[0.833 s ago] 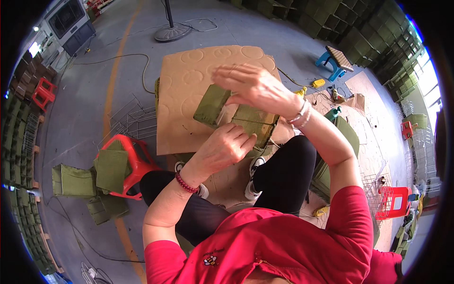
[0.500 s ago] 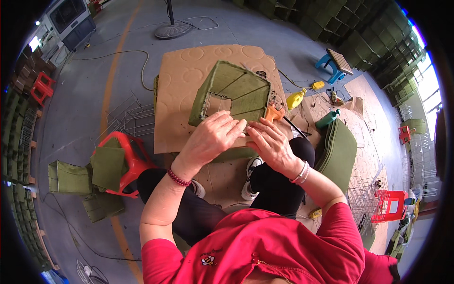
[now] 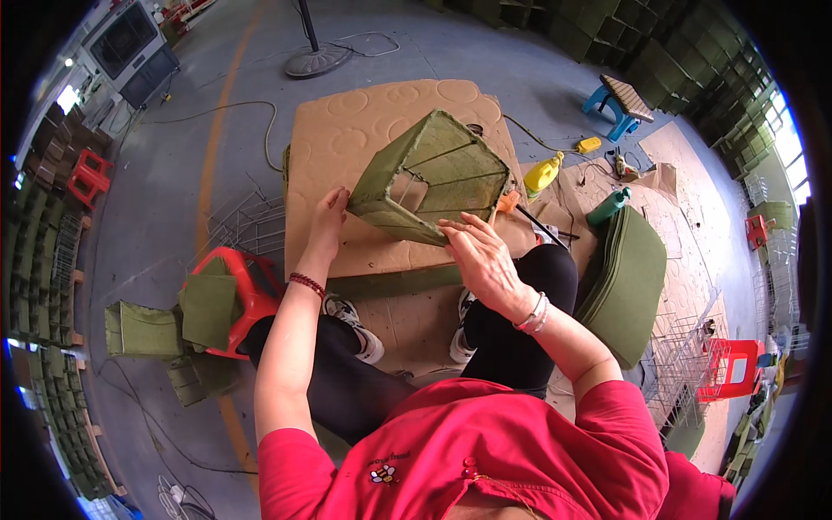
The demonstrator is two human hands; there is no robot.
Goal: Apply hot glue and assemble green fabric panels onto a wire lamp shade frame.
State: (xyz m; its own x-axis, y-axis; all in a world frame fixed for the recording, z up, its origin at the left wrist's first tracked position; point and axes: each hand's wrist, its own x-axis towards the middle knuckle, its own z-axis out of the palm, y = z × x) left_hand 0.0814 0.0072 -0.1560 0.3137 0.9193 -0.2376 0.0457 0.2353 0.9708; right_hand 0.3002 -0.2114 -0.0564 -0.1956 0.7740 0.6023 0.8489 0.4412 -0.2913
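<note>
A green fabric-covered box (image 3: 459, 178) with stiff, seamed sides lies tilted on the cardboard-topped work surface (image 3: 334, 134), its open mouth facing me. At its left corner my left hand (image 3: 330, 213) grips the box, fingers closed and partly hidden behind the edge. My right hand (image 3: 479, 258) pinches the near rim at the lower right, thumb side against the fabric. Just right of the box sits an orange object (image 3: 509, 202), partly covered, beside a black rod.
A yellow bottle (image 3: 542, 176) and green bottle (image 3: 609, 205) stand to the right, near stacked green panels (image 3: 626, 290). A red stool (image 3: 251, 299) with green pieces is at left. Wire frames (image 3: 251, 227) stand beside it. Farther off are a blue-legged stool (image 3: 619, 106) and fan base (image 3: 318, 61).
My left hand has moved from the near rim to the box's left corner. The box has turned, its near corner now pointing toward me. My right hand stays at the near rim, slightly lower.
</note>
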